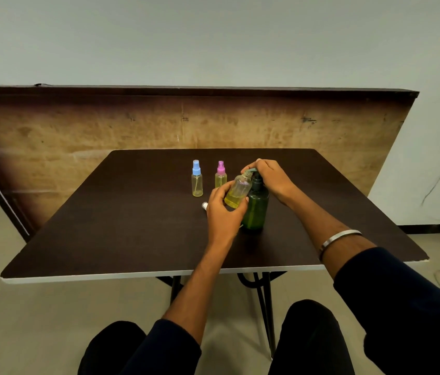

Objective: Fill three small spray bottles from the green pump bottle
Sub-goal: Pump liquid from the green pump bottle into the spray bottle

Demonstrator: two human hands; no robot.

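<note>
Third clear uncapped small spray bottle (237,192), tilted, part-filled, is gripped by left hand (224,212); dark green pump bottle (256,209) head is pressed by curled right hand (268,176). Next: more pumping, then capping.

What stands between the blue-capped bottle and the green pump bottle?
In the head view, the pink-capped bottle stands between the blue-capped bottle and the green pump bottle. The uncapped bottle, held tilted by the left hand, is there too.

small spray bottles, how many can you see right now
3: the blue-capped bottle and the pink-capped bottle stand at the table's far middle; the uncapped bottle is tilted in the left hand at the green pump bottle.
</note>
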